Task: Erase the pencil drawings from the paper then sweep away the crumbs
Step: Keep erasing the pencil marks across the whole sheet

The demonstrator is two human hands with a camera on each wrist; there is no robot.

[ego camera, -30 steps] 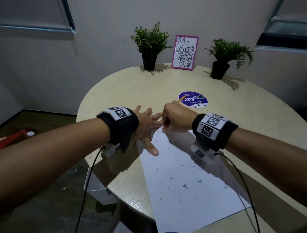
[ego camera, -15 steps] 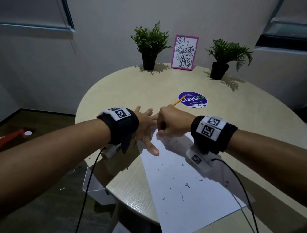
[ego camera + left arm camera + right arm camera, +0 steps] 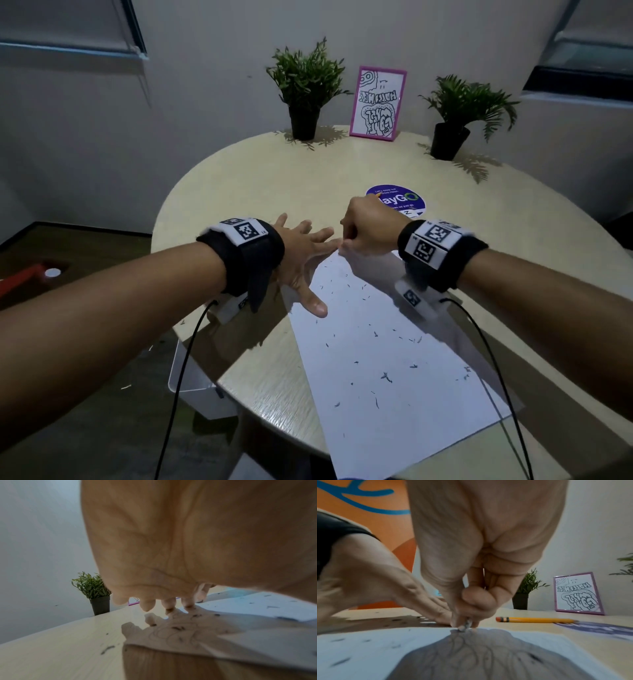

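Note:
A white sheet of paper (image 3: 387,363) lies on the round table, strewn with dark eraser crumbs (image 3: 386,377). My left hand (image 3: 301,260) lies flat with spread fingers on the paper's far left corner, holding it down. My right hand (image 3: 370,229) is curled in a fist at the paper's far edge; in the right wrist view it pinches a small grey eraser (image 3: 465,625) with its tip against the paper (image 3: 385,642). Faint pencil lines show in the shadow under the left hand (image 3: 171,632).
A yellow pencil (image 3: 536,619) lies on the table just beyond the right hand, beside a purple round sticker (image 3: 397,202). Two potted plants (image 3: 305,92) (image 3: 459,113) and a pink framed picture (image 3: 376,102) stand at the table's far edge. A white bin (image 3: 195,377) sits below the left table edge.
The right hand has shifted back and forth at the paper's far edge, first left, now back to the right. The left hand has stayed pressed on the paper.

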